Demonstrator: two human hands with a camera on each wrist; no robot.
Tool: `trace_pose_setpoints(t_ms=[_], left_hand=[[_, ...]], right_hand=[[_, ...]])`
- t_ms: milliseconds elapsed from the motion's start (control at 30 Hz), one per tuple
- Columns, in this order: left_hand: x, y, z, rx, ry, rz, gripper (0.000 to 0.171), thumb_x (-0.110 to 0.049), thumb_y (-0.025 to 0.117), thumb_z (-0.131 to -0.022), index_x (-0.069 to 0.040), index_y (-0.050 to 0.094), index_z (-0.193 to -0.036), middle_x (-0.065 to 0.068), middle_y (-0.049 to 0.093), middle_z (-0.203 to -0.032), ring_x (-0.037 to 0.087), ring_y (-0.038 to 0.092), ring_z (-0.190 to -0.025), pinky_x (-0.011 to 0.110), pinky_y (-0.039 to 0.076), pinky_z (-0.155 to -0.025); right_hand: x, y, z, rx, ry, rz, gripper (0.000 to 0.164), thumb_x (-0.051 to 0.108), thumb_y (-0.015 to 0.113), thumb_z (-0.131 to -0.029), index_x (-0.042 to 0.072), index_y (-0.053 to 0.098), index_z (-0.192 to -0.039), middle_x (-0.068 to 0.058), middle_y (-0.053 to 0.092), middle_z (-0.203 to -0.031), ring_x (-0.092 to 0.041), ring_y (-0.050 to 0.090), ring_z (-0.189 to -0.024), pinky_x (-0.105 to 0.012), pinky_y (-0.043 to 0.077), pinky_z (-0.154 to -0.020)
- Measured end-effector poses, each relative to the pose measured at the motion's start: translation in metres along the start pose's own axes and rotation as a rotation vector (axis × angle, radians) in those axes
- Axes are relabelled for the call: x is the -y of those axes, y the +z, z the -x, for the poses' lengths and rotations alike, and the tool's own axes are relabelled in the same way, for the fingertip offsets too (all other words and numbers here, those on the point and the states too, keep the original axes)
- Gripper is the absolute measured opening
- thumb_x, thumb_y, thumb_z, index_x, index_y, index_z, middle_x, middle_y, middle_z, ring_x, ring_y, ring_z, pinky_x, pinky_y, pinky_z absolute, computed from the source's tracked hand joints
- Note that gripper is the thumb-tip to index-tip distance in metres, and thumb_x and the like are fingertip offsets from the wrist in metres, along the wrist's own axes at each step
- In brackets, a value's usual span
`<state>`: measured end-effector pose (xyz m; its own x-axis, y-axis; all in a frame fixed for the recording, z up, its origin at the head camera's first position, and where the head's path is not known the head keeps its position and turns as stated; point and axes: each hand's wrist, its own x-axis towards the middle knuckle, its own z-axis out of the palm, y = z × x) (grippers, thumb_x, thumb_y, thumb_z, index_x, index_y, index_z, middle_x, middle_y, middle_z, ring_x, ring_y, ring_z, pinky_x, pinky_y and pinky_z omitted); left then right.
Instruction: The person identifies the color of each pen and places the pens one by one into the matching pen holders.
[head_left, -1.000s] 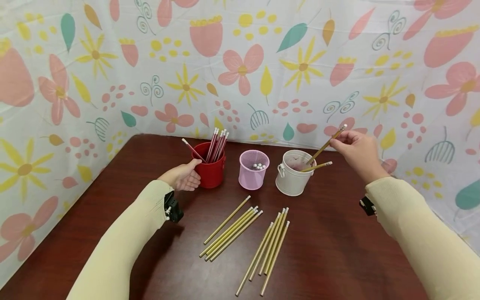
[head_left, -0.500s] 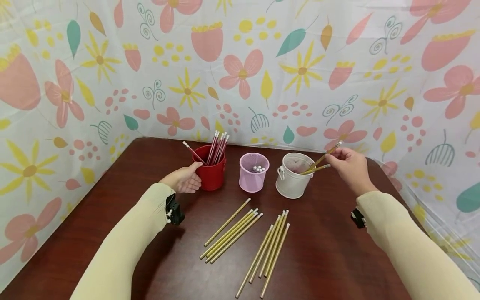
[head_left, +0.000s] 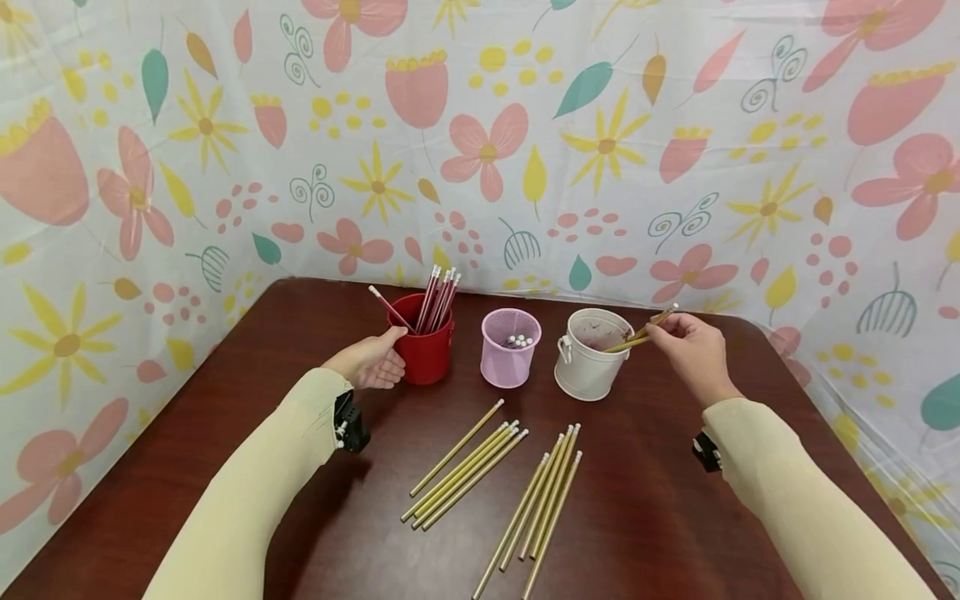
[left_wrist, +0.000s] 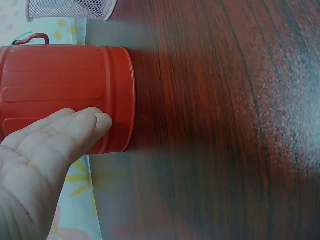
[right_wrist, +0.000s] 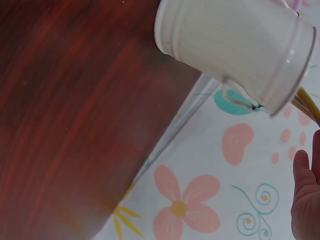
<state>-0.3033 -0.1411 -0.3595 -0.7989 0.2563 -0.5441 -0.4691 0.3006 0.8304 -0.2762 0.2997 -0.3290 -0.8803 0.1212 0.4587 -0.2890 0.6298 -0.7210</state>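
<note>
My left hand (head_left: pixel 367 361) rests against the side of a red bucket (head_left: pixel 426 360), its thumb near the rim. In the left wrist view the fingers lie extended along the bucket's wall. Dark red pencils (head_left: pixel 439 304) stand in that bucket, white erasers up. On the right, my right hand (head_left: pixel 693 354) pinches a gold pencil (head_left: pixel 636 340) near its eraser end; it leans over the rim of a white bucket (head_left: pixel 583 377). A second gold pencil lies close beside it, partly hidden by the fingers. The right wrist view shows both gold pencils (right_wrist: pixel 306 102) leaving the bucket's mouth.
Between the buckets stands a pink mesh cup (head_left: pixel 507 367) holding several white-tipped items. Two groups of gold pencils, left (head_left: pixel 465 475) and right (head_left: pixel 536 512), lie on the dark wooden table (head_left: pixel 660 508). A floral cloth (head_left: pixel 487 208) hangs behind.
My right hand has lowered towards the white bucket's rim, bringing the pinched gold pencil down beside the other one. The left hand stays at the red bucket.
</note>
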Motion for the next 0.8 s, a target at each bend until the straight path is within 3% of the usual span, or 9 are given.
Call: trace_pose_setpoints(t_ms=[600,800], left_hand=[[-0.001,-0.001,0.002,-0.004,-0.003,-0.027,0.077,-0.047,0.024,-0.1,0.021,0.03,-0.137,0.035,0.036,-0.142,0.044,0.037,-0.132,0.046,0.032,-0.108],[-0.003,0.0,0.002,-0.019,-0.017,-0.012,0.076,-0.045,0.024,-0.099,0.021,0.029,-0.137,0.036,0.034,-0.142,0.045,0.035,-0.133,0.047,0.029,-0.109]], right_hand=[[-0.018,0.021,0.009,0.028,0.065,0.006,0.018,0.015,0.066,-0.086,-0.002,0.063,-0.08,0.019,0.049,-0.059,0.0,0.041,-0.056,-0.019,0.033,-0.052],[-0.021,0.016,0.016,0.073,0.08,0.077,0.021,0.02,0.067,-0.086,-0.001,0.065,-0.083,0.013,0.055,-0.062,0.002,0.042,-0.059,-0.02,0.035,-0.055]])
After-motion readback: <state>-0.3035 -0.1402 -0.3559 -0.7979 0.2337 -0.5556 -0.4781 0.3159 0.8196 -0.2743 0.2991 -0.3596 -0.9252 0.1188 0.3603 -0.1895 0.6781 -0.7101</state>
